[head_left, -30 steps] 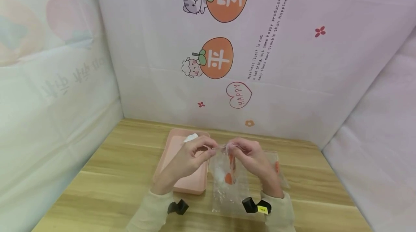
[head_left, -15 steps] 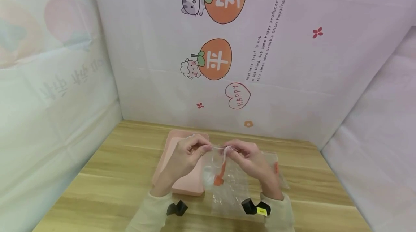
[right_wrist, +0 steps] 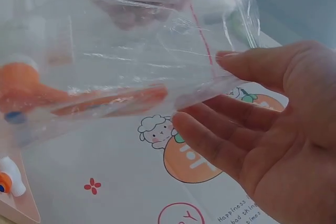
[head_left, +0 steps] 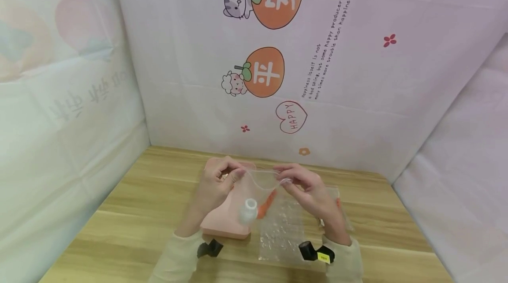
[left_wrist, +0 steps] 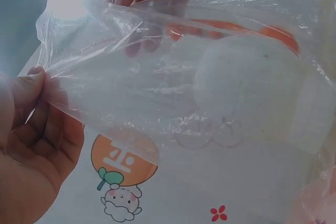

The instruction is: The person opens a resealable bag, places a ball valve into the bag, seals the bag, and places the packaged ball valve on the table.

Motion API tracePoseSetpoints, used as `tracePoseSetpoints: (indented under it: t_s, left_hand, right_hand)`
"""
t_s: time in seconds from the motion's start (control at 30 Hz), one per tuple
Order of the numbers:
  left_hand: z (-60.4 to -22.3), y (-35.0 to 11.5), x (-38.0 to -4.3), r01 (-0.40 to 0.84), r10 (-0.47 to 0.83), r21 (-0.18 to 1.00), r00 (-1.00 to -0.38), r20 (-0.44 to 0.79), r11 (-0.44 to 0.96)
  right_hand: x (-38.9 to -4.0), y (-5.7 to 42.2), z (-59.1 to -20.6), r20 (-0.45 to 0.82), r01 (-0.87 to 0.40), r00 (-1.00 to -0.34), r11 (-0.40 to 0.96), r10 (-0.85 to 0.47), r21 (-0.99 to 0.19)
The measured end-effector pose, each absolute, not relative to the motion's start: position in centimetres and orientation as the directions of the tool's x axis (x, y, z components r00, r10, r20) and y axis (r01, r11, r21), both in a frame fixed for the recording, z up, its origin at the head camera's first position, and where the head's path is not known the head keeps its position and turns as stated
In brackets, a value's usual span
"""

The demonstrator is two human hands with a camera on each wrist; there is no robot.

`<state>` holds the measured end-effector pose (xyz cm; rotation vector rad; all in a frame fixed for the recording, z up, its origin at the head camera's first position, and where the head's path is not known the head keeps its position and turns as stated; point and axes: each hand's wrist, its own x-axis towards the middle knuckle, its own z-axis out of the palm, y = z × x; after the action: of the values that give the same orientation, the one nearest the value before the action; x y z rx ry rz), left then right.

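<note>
Both hands hold a clear plastic bag [head_left: 259, 181] above the table, its mouth spread wide between them. The left hand [head_left: 217, 181] pinches one side of the rim between thumb and fingers. At the opposite side, the right hand [head_left: 307, 184] grips the rim, thumb on the film in the right wrist view. Low in the bag hangs a whitish bottle-like piece [head_left: 248, 210] with a round opening. Beside it is an orange piece [right_wrist: 39, 93] with a long narrow part and a small blue spot. The film blurs their exact shapes.
A pink tray [head_left: 226, 228] stands behind the left hand; a small white, orange and blue piece [right_wrist: 11, 177] lies in it. Another clear bag [head_left: 282, 239] lies flat on the wooden table [head_left: 131, 212]. Beyond the right wrist lies a further clear bag [head_left: 333, 192] with orange marking.
The hands have moved apart, the left one leftward, and the bag's mouth has spread from gathered to wide. The whitish and orange pieces hang further left inside it.
</note>
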<state>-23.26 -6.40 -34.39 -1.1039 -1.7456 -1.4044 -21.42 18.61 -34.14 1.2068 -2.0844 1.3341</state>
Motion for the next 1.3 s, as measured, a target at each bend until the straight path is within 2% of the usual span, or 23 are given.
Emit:
tracePoseSetpoints:
  t_s: [0.17,0.27,0.43,0.7,0.83,0.93,1.07,1.17,1.3]
  left_hand:
    - [-34.6,-7.5,-23.2,0.839,0.187,0.536,-0.543,0.818,0.092]
    - [-34.6,-7.9,-23.2,0.826,0.186,0.555,-0.563,0.805,0.096]
    - [-34.8,-8.3,-23.2,0.843,0.194,0.522,-0.538,0.82,0.128]
    - [-34.9,-7.7,-23.2,0.844,0.206,0.507,-0.535,0.819,0.176]
    - [-34.9,-7.1,-23.4,0.884,0.219,0.429,-0.463,0.859,0.187]
    - [-34.9,-6.5,-23.4,0.912,0.229,0.385,-0.409,0.883,0.144]
    - [-35.3,-5.7,-22.9,0.896,0.258,0.421,-0.443,0.858,0.139]
    - [-35.6,-5.2,-22.5,0.872,0.285,0.46,-0.489,0.824,0.166]
    - [-35.7,-4.5,-22.2,0.858,0.311,0.481,-0.514,0.799,0.18]
  right_hand:
    - [-21.0,19.2,-33.9,0.63,-0.803,-0.584,0.255,-0.511,-0.538]
    - [-20.8,19.5,-33.8,0.575,-0.787,-0.608,0.32,-0.547,-0.527]
    - [-20.5,19.6,-33.7,0.515,-0.762,-0.637,0.365,-0.574,-0.535]
    - [-20.6,19.6,-33.7,0.494,-0.742,-0.658,0.379,-0.568,-0.553]
    - [-20.6,19.4,-33.7,0.489,-0.73,-0.676,0.412,-0.55,-0.546]
    - [-20.5,18.8,-33.6,0.489,-0.717,-0.693,0.437,-0.53,-0.542]
    - [-20.1,17.8,-33.5,0.507,-0.724,-0.687,0.434,-0.521,-0.536]
    - [-20.0,17.3,-33.5,0.552,-0.758,-0.651,0.413,-0.522,-0.504]
    - [-19.9,17.1,-33.6,0.613,-0.8,-0.6,0.396,-0.515,-0.45]
